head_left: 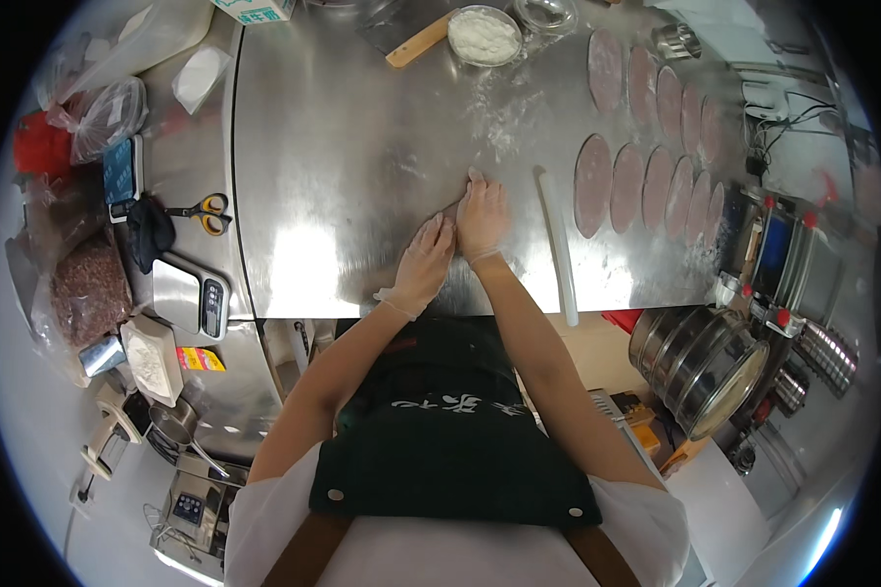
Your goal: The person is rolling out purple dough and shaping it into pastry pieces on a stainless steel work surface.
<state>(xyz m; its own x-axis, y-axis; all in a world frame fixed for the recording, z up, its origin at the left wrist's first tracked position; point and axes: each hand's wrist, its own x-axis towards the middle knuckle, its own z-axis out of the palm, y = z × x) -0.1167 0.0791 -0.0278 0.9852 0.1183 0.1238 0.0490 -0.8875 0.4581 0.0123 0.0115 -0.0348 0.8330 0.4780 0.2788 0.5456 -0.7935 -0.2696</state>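
1. Nearest the camera hangs the dark green apron with pale stitching [450,430], worn over a white shirt; both bare forearms rise from it toward the brushed steel worktable [343,147].

2. The left hand in a thin clear glove [426,259] and the right hand in the same clear glove [482,217] lie side by side on the steel, touching at the thumbs. Both are flat, palms down, fingers stretched and close together. Neither is curled round anything; if a piece of dough sits beneath the palms, it is hidden, and I cannot tell.

3. The flat, pressed pose looks like that of rolling or flattening something small against the table, judging by the work laid out around it.

4. Just to the right of the right hand lies the long white rolling stick [558,245], free of both hands. Its long axis runs away from the person, far end by the flour smear, near end over the table's front edge, so it sits within easy reach.

5. Further right, the flat round purplish-brown dough discs [646,147] lie in two overlapping rows, well apart from the hands, probably parked there as finished pieces.

6. At the far edge stands the round glass bowl of white flour [483,36], with a pale wooden handle [419,44] just beside it.

7. To the left, on a separate counter, lie the yellow-handled scissors [204,212] and a small silver kitchen scale [191,295].
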